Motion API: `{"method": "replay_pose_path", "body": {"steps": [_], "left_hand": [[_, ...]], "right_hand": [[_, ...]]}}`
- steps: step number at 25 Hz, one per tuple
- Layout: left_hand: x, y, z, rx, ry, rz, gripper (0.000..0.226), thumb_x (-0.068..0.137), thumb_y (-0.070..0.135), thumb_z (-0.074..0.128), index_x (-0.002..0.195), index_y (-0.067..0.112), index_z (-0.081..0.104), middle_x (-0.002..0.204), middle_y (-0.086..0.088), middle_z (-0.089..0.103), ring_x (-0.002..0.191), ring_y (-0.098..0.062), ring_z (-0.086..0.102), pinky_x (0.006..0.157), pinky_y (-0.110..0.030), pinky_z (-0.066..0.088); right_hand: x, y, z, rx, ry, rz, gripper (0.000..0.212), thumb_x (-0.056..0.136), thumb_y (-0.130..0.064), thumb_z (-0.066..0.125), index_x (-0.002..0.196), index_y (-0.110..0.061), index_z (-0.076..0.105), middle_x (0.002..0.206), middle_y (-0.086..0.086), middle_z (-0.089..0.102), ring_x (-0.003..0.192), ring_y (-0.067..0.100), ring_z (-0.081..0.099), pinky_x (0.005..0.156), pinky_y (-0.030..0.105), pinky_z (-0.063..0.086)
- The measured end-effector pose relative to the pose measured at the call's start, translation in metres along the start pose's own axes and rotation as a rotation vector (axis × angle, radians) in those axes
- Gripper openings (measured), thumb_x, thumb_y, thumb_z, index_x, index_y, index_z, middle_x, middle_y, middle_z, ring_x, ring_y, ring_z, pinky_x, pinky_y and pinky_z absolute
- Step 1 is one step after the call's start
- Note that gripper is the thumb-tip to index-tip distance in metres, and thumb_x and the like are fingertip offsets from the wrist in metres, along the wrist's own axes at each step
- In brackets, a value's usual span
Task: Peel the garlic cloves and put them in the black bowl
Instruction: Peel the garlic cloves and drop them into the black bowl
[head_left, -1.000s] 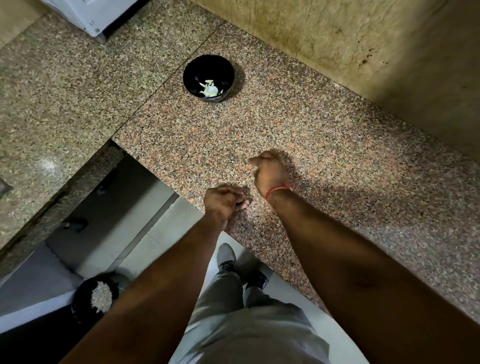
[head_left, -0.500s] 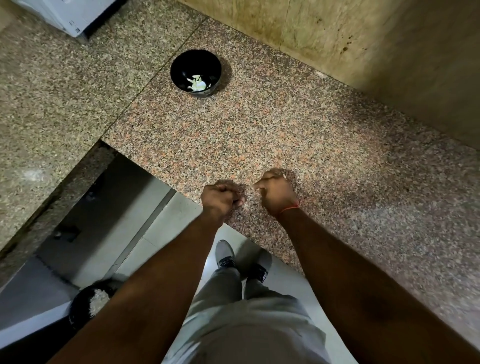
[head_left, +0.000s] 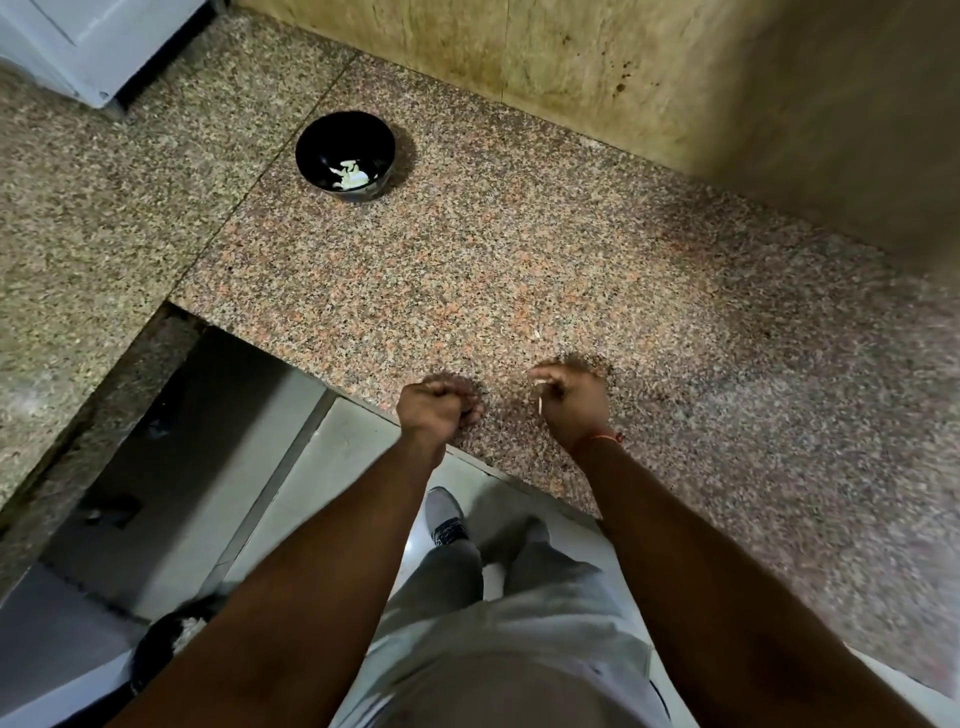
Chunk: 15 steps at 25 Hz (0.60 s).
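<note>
The black bowl (head_left: 311, 150) stands on the speckled granite counter (head_left: 519, 260) at the far left, with several peeled pale garlic cloves (head_left: 350, 176) lying in it. Both hands hover at the counter's near edge, far from the bowl. My left hand (head_left: 439, 410) is curled into a tight fist, and anything inside it is hidden. A short gap to its right, my right hand (head_left: 571, 400) pinches a small pale piece of garlic (head_left: 540, 402) at its fingertips; the piece is blurred.
A tiny pale scrap (head_left: 535, 335) lies on the counter just beyond my right hand. A tan wall (head_left: 623, 78) closes the back. A white appliance (head_left: 104, 47) sits far left. On the floor below stands a dark bin (head_left: 171, 639) holding pale scraps.
My hands were touching at the counter edge half a second ago and have since pulled apart, the right one moving right. The bowl has not moved.
</note>
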<state>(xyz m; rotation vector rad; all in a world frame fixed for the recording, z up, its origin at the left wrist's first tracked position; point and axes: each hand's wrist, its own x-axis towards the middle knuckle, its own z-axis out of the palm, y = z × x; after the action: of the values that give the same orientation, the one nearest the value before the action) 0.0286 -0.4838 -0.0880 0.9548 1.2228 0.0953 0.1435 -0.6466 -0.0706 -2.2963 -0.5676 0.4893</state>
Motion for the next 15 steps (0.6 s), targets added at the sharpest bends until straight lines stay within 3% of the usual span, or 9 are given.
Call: {"method": "replay_pose_path", "body": {"steps": [3,6,10,12,15], "left_hand": [[-0.014,-0.008,0.007,-0.001,0.055,0.039,0.041,0.086,-0.025,0.061,0.071,0.01,0.047,0.062,-0.002,0.061,0.052,-0.018,0.066,0.052,-0.037,0.061],[-0.026,-0.019,0.014,-0.062,0.083,0.094,0.029,0.084,-0.025,0.065,0.074,0.001,0.056,0.072,-0.013,0.064,0.058,-0.027,0.063,0.05,-0.031,0.058],[-0.032,-0.036,0.018,-0.114,0.139,0.142,0.034,0.081,-0.023,0.07,0.064,0.005,0.061,0.072,-0.01,0.069,0.067,-0.027,0.067,0.06,-0.035,0.062],[-0.035,-0.041,0.02,-0.139,0.145,0.156,0.027,0.081,-0.023,0.069,0.071,0.001,0.062,0.076,-0.011,0.07,0.071,-0.026,0.069,0.063,-0.037,0.063],[-0.039,-0.046,0.017,-0.176,0.151,0.162,0.016,0.083,-0.022,0.067,0.082,-0.007,0.064,0.078,-0.017,0.071,0.066,-0.026,0.072,0.062,-0.036,0.063]], "right_hand": [[0.002,0.004,0.002,-0.187,-0.054,-0.083,0.03,0.094,-0.001,0.058,0.112,-0.016,0.077,0.119,0.008,0.072,0.091,0.015,0.066,0.092,0.032,0.056],[0.008,0.001,0.009,-0.312,-0.13,-0.149,0.03,0.092,-0.006,0.065,0.116,-0.019,0.076,0.119,0.008,0.068,0.101,0.023,0.066,0.099,0.033,0.054],[0.006,0.002,0.015,-0.408,-0.184,-0.196,0.04,0.084,-0.006,0.071,0.113,-0.033,0.076,0.117,0.002,0.069,0.099,0.019,0.067,0.087,0.034,0.06],[0.003,0.0,0.016,-0.424,-0.222,-0.218,0.041,0.086,-0.004,0.07,0.113,-0.033,0.076,0.113,0.002,0.071,0.089,0.017,0.068,0.08,0.032,0.062],[-0.001,-0.005,0.022,-0.352,-0.282,-0.224,0.037,0.084,-0.001,0.07,0.108,-0.029,0.077,0.107,0.006,0.073,0.087,0.02,0.07,0.087,0.031,0.06]]}}
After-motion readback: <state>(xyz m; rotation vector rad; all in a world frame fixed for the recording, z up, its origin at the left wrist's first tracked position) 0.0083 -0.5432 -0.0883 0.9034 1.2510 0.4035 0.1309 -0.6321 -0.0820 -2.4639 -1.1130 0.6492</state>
